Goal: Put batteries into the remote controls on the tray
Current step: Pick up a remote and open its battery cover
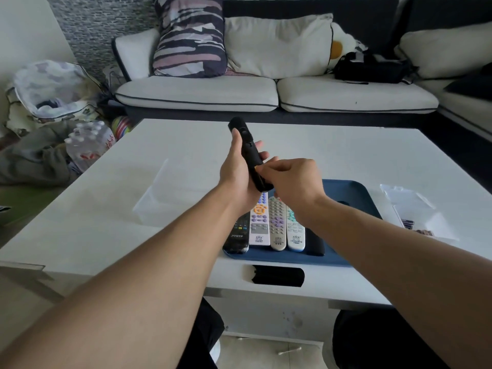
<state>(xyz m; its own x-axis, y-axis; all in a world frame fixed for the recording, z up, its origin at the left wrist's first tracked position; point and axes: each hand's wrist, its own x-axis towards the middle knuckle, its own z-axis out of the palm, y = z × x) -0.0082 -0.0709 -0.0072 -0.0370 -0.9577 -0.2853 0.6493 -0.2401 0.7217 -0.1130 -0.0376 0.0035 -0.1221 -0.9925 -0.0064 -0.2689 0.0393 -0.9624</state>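
Head view: black remote [246, 145] in left hand [239, 174], right hand [292, 179] at its back.

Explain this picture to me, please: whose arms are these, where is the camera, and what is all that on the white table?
There is no machine here. A person wears a wide-angle camera on the head, so you look down along their own two bare arms.

The left hand grips a black remote control, lifted above the table. The right hand has its fingers curled at the remote's lower part; whether they pinch a battery is too small to tell.

On the white table sits a blue tray. In it lie more remotes side by side: a black one, a white one with an orange ring, a grey one and a white one with teal buttons. Clear plastic packaging lies at the right. Behind the table stands a sofa.
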